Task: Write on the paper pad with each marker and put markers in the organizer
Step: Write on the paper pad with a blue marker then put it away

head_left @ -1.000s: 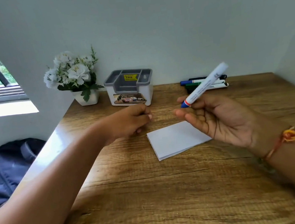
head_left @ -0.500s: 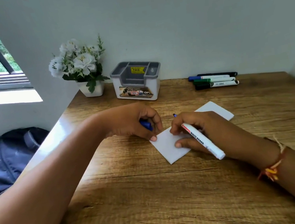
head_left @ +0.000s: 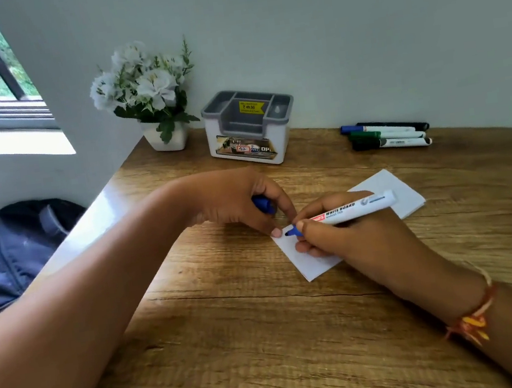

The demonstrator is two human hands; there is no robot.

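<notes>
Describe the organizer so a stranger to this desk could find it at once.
Start at the wooden desk and look along its far edge by the wall. Between the white flower pot and the row of markers stands the organizer: a white box with a grey compartmented top and a yellow price sticker, the only box there.

Colours I see on my feed
White marker (head_left: pixel 356 209) with a blue tip, blue cap (head_left: pixel 262 204), white paper pad (head_left: pixel 402 188), white organizer (head_left: pixel 213 137) with grey top and yellow sticker, wood-grained brown tabletop (head_left: pixel 266 337), spare markers (head_left: pixel 386 137) capped blue, green, black.
</notes>
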